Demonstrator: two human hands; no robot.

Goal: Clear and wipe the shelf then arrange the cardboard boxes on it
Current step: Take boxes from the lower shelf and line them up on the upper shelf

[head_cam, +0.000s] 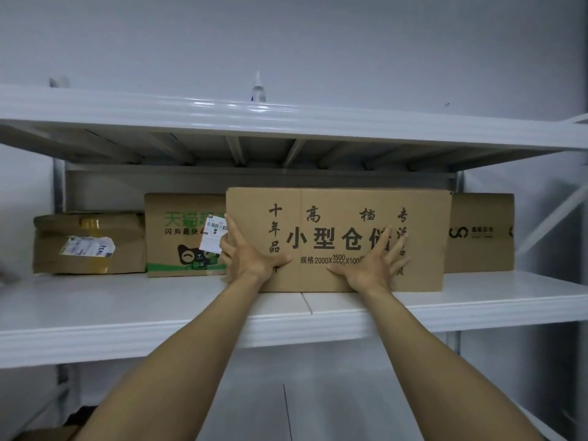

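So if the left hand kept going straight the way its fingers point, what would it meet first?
The left hand already lies flat on the big printed box, fingers pointing up and back. Sliding on, it would likely meet the green-printed box behind; depth is unclear.

The big front box bears large black characters 小型仓, with 高档 above, 十年品 down its left side and 规格 2000X1500 below. The green-printed box reads 闪购. Its white sticker and the crumpled box's label are too blurred to read.
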